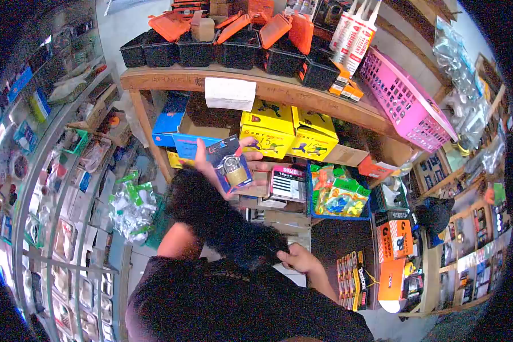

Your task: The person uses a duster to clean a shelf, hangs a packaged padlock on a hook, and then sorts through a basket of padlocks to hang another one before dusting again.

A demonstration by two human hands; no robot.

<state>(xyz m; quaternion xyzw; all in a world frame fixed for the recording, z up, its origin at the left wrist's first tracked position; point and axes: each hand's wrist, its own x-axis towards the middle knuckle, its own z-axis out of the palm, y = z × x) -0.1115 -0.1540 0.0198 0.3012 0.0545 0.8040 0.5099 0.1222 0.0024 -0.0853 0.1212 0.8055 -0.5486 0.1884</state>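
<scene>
My left hand (260, 181) is raised before the shelf, closed around a padlock pack (233, 166). The pack is a blue card with a brass-coloured padlock on its front, facing me. Lower and to the right, my right hand (302, 259) grips the end of a black fluffy duster (222, 216). The duster slants up to the left across my left forearm and hides part of it. Just behind the pack are a blue box (196, 145) and a white-and-black box (288, 182).
Black bins with orange lids (239, 52), sealant tubes (353, 40) and a pink basket (407, 102) stand on the upper shelf. Yellow boxes (268, 128) sit below, near a blue tray (339, 216). A glass-fronted case (57, 228) is at left.
</scene>
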